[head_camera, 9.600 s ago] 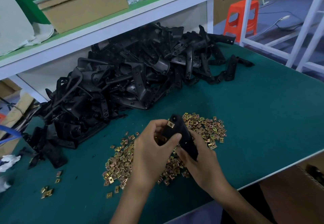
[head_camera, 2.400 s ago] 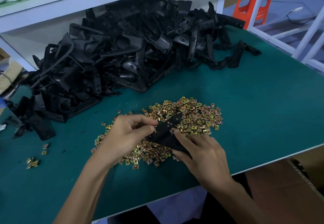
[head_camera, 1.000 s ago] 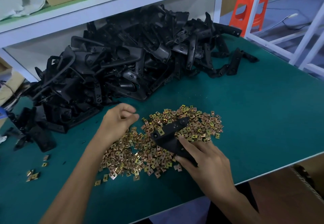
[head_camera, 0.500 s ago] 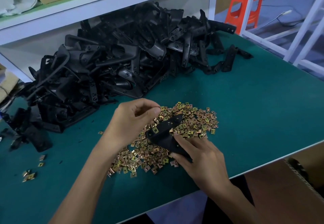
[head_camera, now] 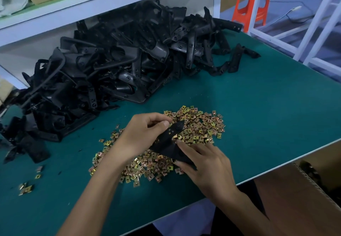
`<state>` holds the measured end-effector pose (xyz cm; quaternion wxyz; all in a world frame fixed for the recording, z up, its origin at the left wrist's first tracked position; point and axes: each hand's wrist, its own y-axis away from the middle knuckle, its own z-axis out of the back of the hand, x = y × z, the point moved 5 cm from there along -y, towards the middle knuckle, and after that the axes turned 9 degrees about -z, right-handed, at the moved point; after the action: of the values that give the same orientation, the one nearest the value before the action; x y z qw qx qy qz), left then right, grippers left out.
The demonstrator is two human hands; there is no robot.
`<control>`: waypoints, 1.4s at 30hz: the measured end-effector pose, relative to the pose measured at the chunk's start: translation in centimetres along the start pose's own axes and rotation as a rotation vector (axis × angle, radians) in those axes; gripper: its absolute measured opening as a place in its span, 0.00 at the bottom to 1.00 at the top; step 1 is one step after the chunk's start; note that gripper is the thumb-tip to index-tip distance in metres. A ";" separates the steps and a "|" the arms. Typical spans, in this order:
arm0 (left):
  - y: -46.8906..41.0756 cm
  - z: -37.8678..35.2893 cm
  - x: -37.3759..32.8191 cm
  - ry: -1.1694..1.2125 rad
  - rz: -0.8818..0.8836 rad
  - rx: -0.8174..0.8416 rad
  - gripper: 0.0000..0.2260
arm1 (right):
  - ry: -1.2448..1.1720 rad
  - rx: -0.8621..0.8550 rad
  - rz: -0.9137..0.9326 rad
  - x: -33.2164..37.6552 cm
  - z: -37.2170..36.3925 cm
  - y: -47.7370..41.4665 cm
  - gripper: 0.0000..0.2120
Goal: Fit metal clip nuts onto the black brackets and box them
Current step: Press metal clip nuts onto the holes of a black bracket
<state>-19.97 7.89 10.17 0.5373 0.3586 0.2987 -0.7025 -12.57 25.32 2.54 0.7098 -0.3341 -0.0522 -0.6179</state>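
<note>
The right hand (head_camera: pixel 204 163) grips the black bracket's (head_camera: pixel 168 138) lower end while the left hand (head_camera: pixel 145 132) pinches its upper edge with curled fingers, where a crooked push could drop a nut among the loose clip nuts (head_camera: pixel 203 127).

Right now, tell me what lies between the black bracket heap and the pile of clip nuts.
Head view: only a strip of bare green mat separates the bracket heap from the clip nut pile.

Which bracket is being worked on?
The bracket over the loose nuts, held by the right hand, left hand at its tip; the others lie heaped behind.
</note>
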 end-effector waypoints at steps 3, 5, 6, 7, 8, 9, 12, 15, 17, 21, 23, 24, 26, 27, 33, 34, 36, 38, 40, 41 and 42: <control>0.3 -0.1 -0.1 0.033 0.018 0.001 0.08 | 0.010 0.009 0.000 0.0 -0.1 0.0 0.27; 0.5 -0.2 -0.2 0.060 0.032 -0.008 0.08 | 0.021 0.014 0.002 0.1 -0.1 0.0 0.26; 0.6 -0.2 -0.2 0.072 0.043 -0.017 0.08 | 0.023 0.016 0.001 0.1 -0.1 0.0 0.26; 0.7 -0.2 -0.1 0.075 0.052 -0.025 0.08 | 0.024 0.020 -0.002 0.1 -0.1 0.0 0.26; 0.7 -0.2 -0.1 0.069 0.053 -0.030 0.07 | 0.025 0.025 -0.005 0.1 -0.1 -0.1 0.27; 0.7 -0.2 -0.1 0.051 0.047 -0.034 0.07 | 0.028 0.033 -0.009 0.2 -0.1 -0.1 0.27; 1.1 -0.5 -0.1 -0.007 0.034 -0.014 0.08 | 0.037 0.029 -0.017 0.1 -0.1 -0.1 0.26; 1.9 -1.2 0.0 -0.146 0.002 -0.020 0.20 | 0.037 -0.001 -0.018 0.1 0.0 -0.1 0.26; 2.3 -1.7 -0.4 -0.178 -0.050 -0.100 0.20 | 0.027 -0.013 -0.018 0.1 0.1 -0.1 0.26; 2.5 -2.2 -0.7 -0.152 -0.092 -0.133 0.15 | 0.022 -0.009 -0.030 -0.2 -0.1 -0.1 0.26; 2.6 -2.0 -0.7 -0.146 -0.097 -0.133 0.15 | 0.024 -0.013 -0.025 -0.2 -0.2 0.0 0.25; 2.6 -2.0 -0.7 -0.139 -0.101 -0.135 0.15 | 0.019 -0.019 -0.024 -0.2 -0.2 0.0 0.25; 2.7 -2.0 -0.8 -0.129 -0.107 -0.151 0.16 | 0.012 -0.031 -0.027 -0.1 -0.1 -0.1 0.23; 2.8 -1.9 -0.9 -0.137 -0.111 -0.172 0.16 | 0.012 -0.035 -0.030 -0.1 0.0 -0.1 0.24; 3.4 -1.9 -1.7 -0.214 -0.193 -0.252 0.11 | -0.020 -0.036 -0.045 -0.2 0.3 -0.1 0.26; 3.5 -2.0 -1.8 -0.211 -0.204 -0.259 0.11 | -0.024 -0.042 -0.044 -0.1 0.4 -0.1 0.26; 3.6 -1.8 -1.8 -0.219 -0.232 -0.257 0.12 | -0.039 -0.053 -0.043 0.0 0.6 -0.1 0.25; 3.8 -1.4 -1.6 -0.237 -0.238 -0.240 0.17 | -0.076 -0.072 -0.070 -0.1 0.9 -0.2 0.24; 4.1 -0.6 -1.2 -0.263 -0.209 -0.264 0.19 | -0.119 -0.103 -0.116 -0.4 1.2 -0.1 0.22; 4.3 -0.2 -1.1 -0.286 -0.210 -0.283 0.18 | -0.134 -0.119 -0.127 -0.4 1.3 -0.1 0.22; 4.4 -0.1 -1.1 -0.308 -0.222 -0.293 0.16 | -0.143 -0.127 -0.126 -0.4 1.4 0.0 0.23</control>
<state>-15.48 7.42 10.86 0.5422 0.1301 0.3495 -0.7529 -12.24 26.35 3.42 0.6415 -0.4179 -0.0845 -0.6378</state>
